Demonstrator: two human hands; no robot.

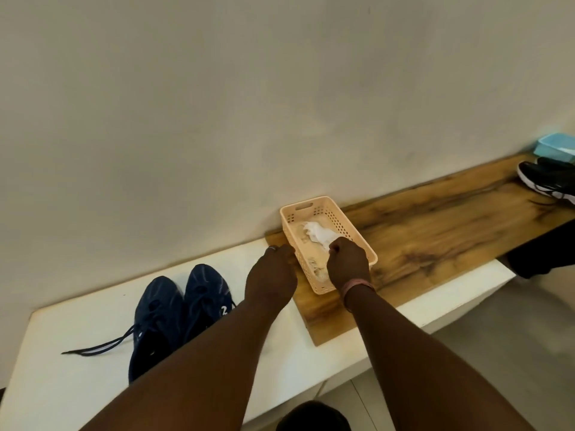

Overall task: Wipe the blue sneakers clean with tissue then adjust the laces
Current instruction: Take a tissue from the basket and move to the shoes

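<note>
Head view looks down on a white bench (93, 337) that runs across the lower half of the frame. Two blue sneakers (177, 312) stand side by side on it at lower left, toes toward the wall, one loose lace (99, 345) trailing out to the left. Just right of centre a peach basket (326, 241) sits on a wooden board (435, 231) laid over the bench. The right hand (347, 259) reaches into the basket with its fingers curled, pinching a white tissue (319, 234) that lies inside. The left hand (272, 275) is at the basket's left rim with its fingers curled; whether it grips the rim I cannot tell. At far right, black shoes (547, 181) rest on the board beside a light blue tub (557, 149).
</note>
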